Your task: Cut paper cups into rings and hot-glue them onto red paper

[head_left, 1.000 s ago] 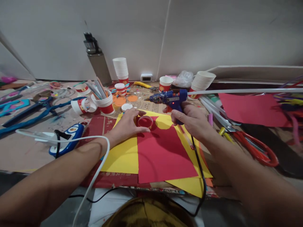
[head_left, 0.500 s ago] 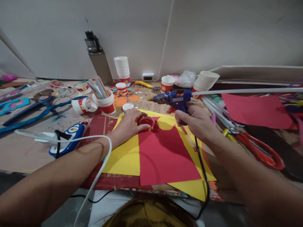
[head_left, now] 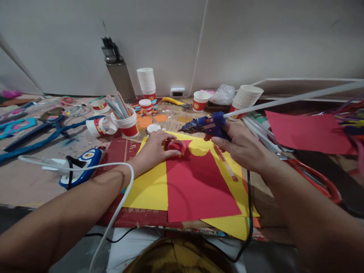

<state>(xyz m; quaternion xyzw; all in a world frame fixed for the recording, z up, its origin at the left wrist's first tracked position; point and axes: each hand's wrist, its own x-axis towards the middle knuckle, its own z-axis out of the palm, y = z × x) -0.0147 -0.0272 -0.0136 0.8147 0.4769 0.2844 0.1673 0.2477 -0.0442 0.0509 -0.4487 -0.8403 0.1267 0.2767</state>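
Observation:
My right hand (head_left: 240,146) is closed round the handle of a blue hot glue gun (head_left: 212,124), its nozzle pointing left above the papers. A long white glue stick (head_left: 284,99) sticks out of the gun's back. My left hand (head_left: 156,149) holds a small ring cut from a paper cup (head_left: 177,146) between thumb and fingers, resting on the red paper (head_left: 199,185). Beneath the red sheet lies yellow paper (head_left: 148,189), with a curved cutout near its top edge. A pen with a red tip (head_left: 227,165) lies right of the red sheet.
Stacked paper cups (head_left: 146,81) stand at the back, with another stack (head_left: 247,99) to the right. A cup of pens (head_left: 126,123) is near my left hand. Red-handled scissors (head_left: 315,178) lie at right, a blue-and-white device (head_left: 82,167) at left. A black cord (head_left: 250,204) hangs over the front edge.
The glue gun has tilted, its nozzle lower and the glue stick's far end higher. My right hand has shifted slightly right; my left hand stays on the ring.

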